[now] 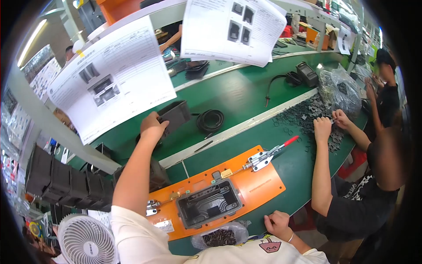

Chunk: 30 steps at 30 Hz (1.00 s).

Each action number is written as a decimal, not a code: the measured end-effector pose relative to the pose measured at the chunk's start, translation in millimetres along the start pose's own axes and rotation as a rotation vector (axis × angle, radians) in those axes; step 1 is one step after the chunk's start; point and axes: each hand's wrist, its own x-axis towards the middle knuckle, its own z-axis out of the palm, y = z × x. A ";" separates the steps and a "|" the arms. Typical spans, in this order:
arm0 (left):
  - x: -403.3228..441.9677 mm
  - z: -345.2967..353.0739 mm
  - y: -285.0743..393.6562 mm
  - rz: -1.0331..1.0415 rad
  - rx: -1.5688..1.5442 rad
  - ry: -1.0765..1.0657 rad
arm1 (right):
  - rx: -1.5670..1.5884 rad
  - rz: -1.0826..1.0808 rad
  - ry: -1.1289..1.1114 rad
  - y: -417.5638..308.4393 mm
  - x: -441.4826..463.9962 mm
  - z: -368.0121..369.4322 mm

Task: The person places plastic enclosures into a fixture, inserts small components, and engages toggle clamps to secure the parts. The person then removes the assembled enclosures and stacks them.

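Note:
My left hand (152, 127) reaches forward over the green bench, its fingers closed on the near left edge of a black plastic box (176, 115). A coiled black cable (210, 120) lies just right of that box. My right hand (278, 222) rests curled near the front edge of the bench; whether anything is inside it is hidden. Between my arms sits an orange fixture plate (263, 180) with a red-handled toggle clamp (263, 159). An open dark housing (209, 204) lies in the fixture. A clear bag of dark screws (220, 236) is in front of it.
Black boxes (70, 180) stand in a row at the left, above a white fan (88, 242). Printed sheets (114, 79) hang over the bench. At the right, a co-worker's hands (327, 125) are at a pile of small black parts (303, 115), beside a plastic bag (340, 90).

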 end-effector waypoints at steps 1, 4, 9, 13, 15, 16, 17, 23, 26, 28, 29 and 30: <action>-14.0 -17.0 -1.2 0.117 -0.029 0.066 | 0.001 -0.002 -0.002 -0.6 1.2 -0.2; -71.7 -81.5 3.9 0.353 -0.138 0.208 | 0.027 -0.007 -0.007 -0.4 1.9 0.5; -169.3 -124.5 -43.2 0.360 -0.244 0.414 | 0.038 -0.040 -0.024 -2.3 5.0 -0.2; -209.7 -124.1 -83.5 0.272 -0.174 0.471 | 0.033 -0.029 -0.044 -5.7 6.9 -0.8; -219.3 -119.0 -97.6 0.255 -0.155 0.469 | 0.031 -0.027 -0.052 -7.3 7.0 -0.4; -223.0 -116.4 -102.2 0.244 -0.160 0.465 | 0.022 -0.016 -0.050 -7.9 6.9 -0.3; -226.1 -114.2 -106.0 0.236 -0.166 0.461 | 0.025 -0.022 -0.052 -7.4 6.5 -0.3; -233.8 -107.5 -113.9 0.220 -0.177 0.475 | -0.006 -0.002 -0.043 -4.1 4.2 1.8; -231.7 -102.2 -111.0 0.232 -0.213 0.490 | -0.011 0.006 -0.058 -5.5 4.6 1.8; -229.9 -98.7 -109.9 0.243 -0.219 0.509 | -0.011 0.019 -0.060 -6.9 5.1 1.7; -229.4 -96.6 -111.4 0.254 -0.223 0.526 | -0.012 0.016 -0.061 -7.1 5.5 1.2; -229.9 -95.2 -117.7 0.226 -0.237 0.491 | 0.029 0.034 -0.059 -7.6 5.8 0.2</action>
